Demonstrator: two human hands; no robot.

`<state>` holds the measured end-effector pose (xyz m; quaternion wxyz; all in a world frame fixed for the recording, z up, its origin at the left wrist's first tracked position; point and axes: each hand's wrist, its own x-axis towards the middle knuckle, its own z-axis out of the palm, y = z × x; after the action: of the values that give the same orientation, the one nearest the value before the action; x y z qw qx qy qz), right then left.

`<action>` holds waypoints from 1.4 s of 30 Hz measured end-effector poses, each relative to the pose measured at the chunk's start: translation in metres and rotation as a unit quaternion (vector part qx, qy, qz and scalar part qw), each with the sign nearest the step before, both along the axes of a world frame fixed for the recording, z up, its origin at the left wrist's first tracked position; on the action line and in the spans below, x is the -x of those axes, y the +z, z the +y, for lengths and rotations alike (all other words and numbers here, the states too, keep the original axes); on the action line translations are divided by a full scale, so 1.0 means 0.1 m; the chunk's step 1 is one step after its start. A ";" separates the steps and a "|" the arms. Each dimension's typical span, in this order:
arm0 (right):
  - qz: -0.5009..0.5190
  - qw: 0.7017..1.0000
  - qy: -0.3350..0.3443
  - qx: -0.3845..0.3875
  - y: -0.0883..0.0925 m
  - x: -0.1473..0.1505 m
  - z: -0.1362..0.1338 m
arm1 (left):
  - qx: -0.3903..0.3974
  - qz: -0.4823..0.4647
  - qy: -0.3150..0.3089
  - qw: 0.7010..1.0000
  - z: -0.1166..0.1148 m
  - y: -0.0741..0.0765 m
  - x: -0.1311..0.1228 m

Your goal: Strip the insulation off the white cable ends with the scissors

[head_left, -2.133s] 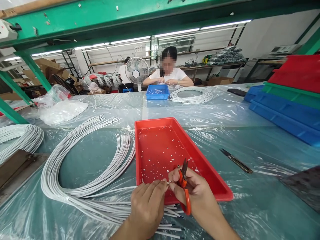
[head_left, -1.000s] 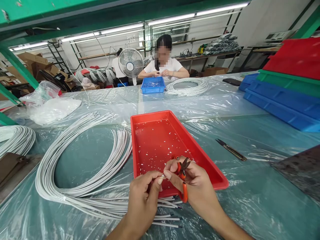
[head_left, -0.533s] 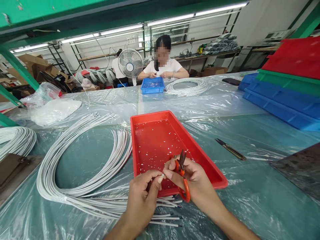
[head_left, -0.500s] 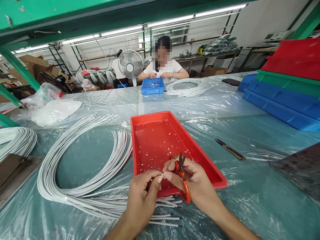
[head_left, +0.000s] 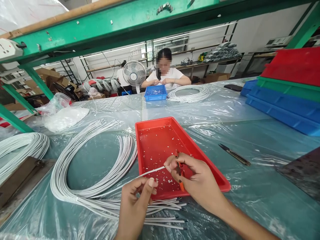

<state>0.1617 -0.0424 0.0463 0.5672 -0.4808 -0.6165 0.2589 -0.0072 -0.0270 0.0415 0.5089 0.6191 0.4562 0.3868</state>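
My right hand (head_left: 197, 176) is closed around small orange-handled scissors (head_left: 182, 185), whose blades are mostly hidden by the fingers. Its thumb and fingertips also pinch the end of one white cable (head_left: 153, 170), which runs up from the coiled bundle of white cables (head_left: 60, 166). Lower and to the left, my left hand (head_left: 136, 200) is apart from that cable end. Its fingers are curled, with the thumb close to the fingertips; whatever sits between them is too small to make out. Both hands are over the near end of a red tray (head_left: 160, 133) scattered with white scraps.
Thread snips (head_left: 235, 154) lie right of the tray. Stacked bins (head_left: 282, 103) stand at far right, a second cable coil (head_left: 30, 146) at far left. Across the table a person (head_left: 166, 71) works behind a blue tray (head_left: 155, 93). A green beam (head_left: 100, 30) crosses overhead.
My left hand has come off the cable end and dropped down and left. My right hand now holds the cable end, and the scissors have turned in it. The view has tilted upward.
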 end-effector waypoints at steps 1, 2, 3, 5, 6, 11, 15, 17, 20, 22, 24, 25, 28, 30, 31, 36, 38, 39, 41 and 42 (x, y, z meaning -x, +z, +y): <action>-0.040 0.998 0.004 -0.040 0.01 0.00 -0.01 | 0.050 -0.019 -0.022 0.998 0.01 0.03 0.01; -0.083 0.992 0.009 -0.089 0.02 -0.01 -0.01 | 0.090 -0.040 -0.042 0.994 0.03 0.05 0.01; -0.127 0.981 0.017 -0.145 0.01 -0.01 -0.02 | 0.116 -0.061 -0.058 0.990 0.04 0.06 0.01; -0.211 0.946 0.037 -0.244 -0.03 -0.02 -0.05 | 0.145 -0.110 -0.071 0.981 0.06 0.06 -0.01; -0.247 0.928 0.046 -0.274 -0.06 -0.02 -0.07 | 0.158 -0.141 -0.070 0.975 0.07 0.04 -0.02; -0.341 0.889 0.016 -0.304 -0.30 0.00 -0.14 | 0.234 -0.296 -0.033 0.925 0.07 -0.07 -0.13; -0.384 0.869 0.038 -0.310 -0.42 -0.02 -0.10 | 0.215 -0.334 -0.040 0.917 0.08 -0.11 -0.20; -0.356 0.887 0.031 -0.292 -0.44 -0.02 -0.07 | 0.177 -0.325 -0.041 0.928 0.10 -0.11 -0.20; -0.262 0.943 -0.012 -0.204 -0.40 0.03 -0.08 | 0.125 -0.299 -0.024 0.946 0.13 -0.11 -0.19; -0.196 0.975 -0.010 -0.108 -0.33 0.07 -0.11 | 0.110 -0.285 -0.021 0.952 0.15 -0.11 -0.17; -0.119 0.992 0.035 0.006 -0.24 0.11 -0.16 | 0.106 -0.282 -0.030 0.953 0.17 -0.11 -0.16; -0.076 0.992 0.070 0.068 -0.19 0.12 -0.18 | 0.106 -0.285 -0.035 0.952 0.18 -0.11 -0.15; 0.041 0.956 0.187 0.224 -0.13 0.16 -0.23 | 0.116 -0.299 -0.046 0.946 0.20 -0.10 -0.13; 0.100 0.916 0.247 0.299 -0.13 0.18 -0.26 | 0.125 -0.310 -0.048 0.941 0.20 -0.10 -0.12; 0.124 0.897 0.263 0.332 -0.14 0.18 -0.27 | 0.127 -0.315 -0.048 0.939 0.20 -0.10 -0.12; 0.196 0.835 0.250 0.448 -0.22 0.17 -0.32 | 0.122 -0.330 -0.048 0.935 0.20 -0.10 -0.11; 0.206 0.820 0.240 0.477 -0.22 0.15 -0.32 | 0.120 -0.328 -0.049 0.936 0.19 -0.10 -0.11; 0.211 0.814 0.238 0.485 -0.22 0.14 -0.31 | 0.119 -0.324 -0.049 0.937 0.19 -0.10 -0.11; 0.225 0.807 0.246 0.487 -0.21 0.14 -0.30 | 0.112 -0.312 -0.050 0.942 0.19 -0.10 -0.10; 0.233 0.804 0.250 0.486 -0.20 0.14 -0.30 | 0.108 -0.305 -0.051 0.945 0.19 -0.10 -0.09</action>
<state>0.1481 -0.0722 0.0260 0.3010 -0.4484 -0.3581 0.7616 0.0021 -0.0077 0.0313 0.7064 0.4355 0.2862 0.4790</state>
